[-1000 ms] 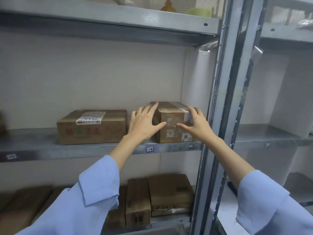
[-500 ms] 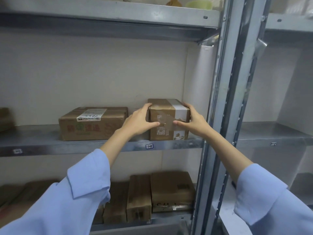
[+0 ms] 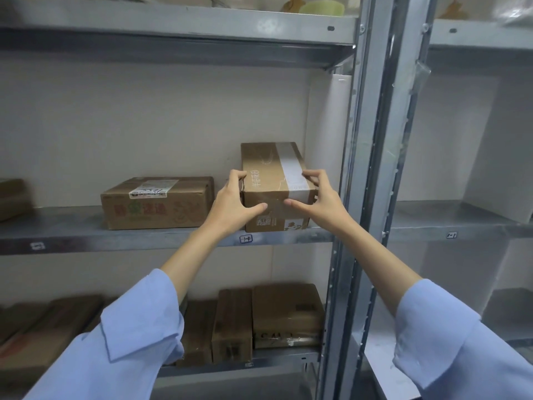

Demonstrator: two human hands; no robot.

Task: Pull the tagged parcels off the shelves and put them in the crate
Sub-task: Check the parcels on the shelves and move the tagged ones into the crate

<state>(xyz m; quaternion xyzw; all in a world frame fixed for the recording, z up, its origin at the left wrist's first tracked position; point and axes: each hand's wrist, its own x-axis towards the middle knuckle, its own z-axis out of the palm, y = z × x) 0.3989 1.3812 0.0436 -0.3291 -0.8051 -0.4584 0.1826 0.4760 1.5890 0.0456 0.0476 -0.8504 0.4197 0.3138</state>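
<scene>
A small brown cardboard parcel (image 3: 271,174) with a white tape band and handwriting on top sits on the middle metal shelf (image 3: 144,241), near the right upright. My left hand (image 3: 233,203) grips its left front corner, thumb across the front face. My right hand (image 3: 320,197) grips its right front corner, fingers curled over the top edge. A wider, flatter parcel (image 3: 157,203) with a white shipping label lies to its left on the same shelf. No crate is in view.
A grey steel upright (image 3: 363,197) stands just right of the held parcel. Several brown boxes (image 3: 268,319) fill the lower shelf. Another box edge (image 3: 13,199) shows at far left. The neighbouring shelf bay (image 3: 461,220) on the right holds a white panel.
Both hands went from reaching at the small parcel to gripping its front corners. The parcel's top face now shows more, and it sits closer to the shelf's front edge.
</scene>
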